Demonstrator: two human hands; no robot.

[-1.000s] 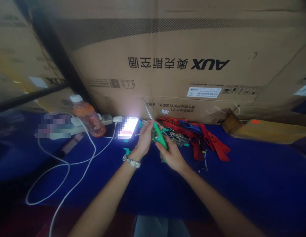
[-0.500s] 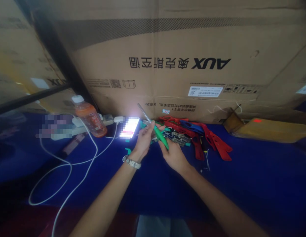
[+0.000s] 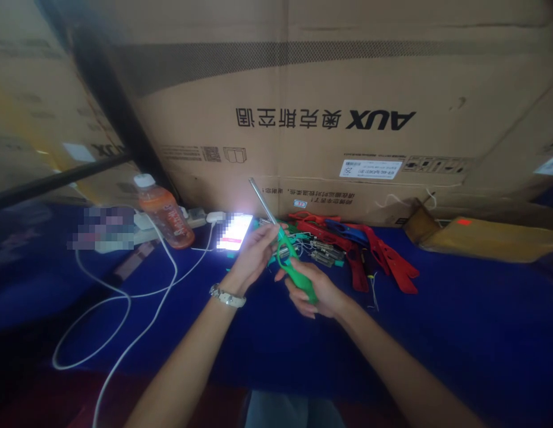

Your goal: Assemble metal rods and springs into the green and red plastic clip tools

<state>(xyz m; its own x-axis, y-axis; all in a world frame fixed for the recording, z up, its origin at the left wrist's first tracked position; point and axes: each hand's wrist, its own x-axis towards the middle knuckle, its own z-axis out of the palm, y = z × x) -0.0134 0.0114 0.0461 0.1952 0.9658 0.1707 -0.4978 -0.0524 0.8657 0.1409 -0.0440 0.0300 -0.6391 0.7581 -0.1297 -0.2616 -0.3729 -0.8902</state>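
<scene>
A green long-nosed gas lighter (image 3: 301,278) with a metal tube is held between my two hands, its tube pointing up and to the left. My left hand (image 3: 255,252) pinches it where the tube meets the green body. Around the handle, my right hand (image 3: 319,288) is closed, with the trigger loop showing just above its fingers. Behind the hands lie several metal lighter parts with thin white wires (image 3: 323,252). Red handle shells (image 3: 392,261) and a blue shell (image 3: 348,229) are heaped to the right of them.
A bottle of orange drink (image 3: 167,217) stands at the left, by a power strip (image 3: 198,219) and a looping white cable (image 3: 125,351). A lit phone (image 3: 235,233) leans near my left hand. Behind rises a large cardboard box (image 3: 303,71); a yellowish package (image 3: 486,238) lies right.
The lighter has turned in my hands, so its side and trigger loop now show. My right hand has shifted down and slightly right along the handle; my left wrist has moved slightly left.
</scene>
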